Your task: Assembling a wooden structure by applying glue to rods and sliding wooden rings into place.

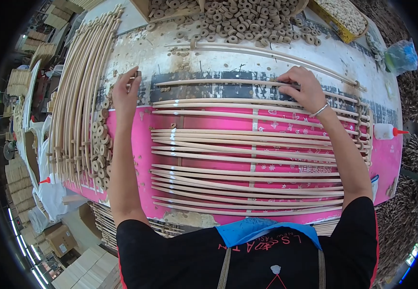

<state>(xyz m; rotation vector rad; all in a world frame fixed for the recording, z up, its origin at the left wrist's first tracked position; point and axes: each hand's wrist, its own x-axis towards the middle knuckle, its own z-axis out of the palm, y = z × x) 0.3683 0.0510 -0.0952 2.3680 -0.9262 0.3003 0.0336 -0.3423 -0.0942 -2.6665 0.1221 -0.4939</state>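
Observation:
Several long thin wooden rods (247,159) lie side by side across a pink sheet (141,144) on the worktable. My left hand (125,92) pinches a small wooden ring at the left end of the farthest rod (209,82). My right hand (303,87) presses down on that same rod near its right part, fingers curled over it; a bracelet is on the wrist. A row of small wooden rings (366,139) sits at the right ends of the rods.
A bundle of curved rods (81,86) and stacked wooden rings (99,144) lie at the left. A heap of rings (240,19) fills the far side. Glue bottles (385,131) with red tips stand at the right and lower left (45,181). A blue plastic bag (402,55) sits far right.

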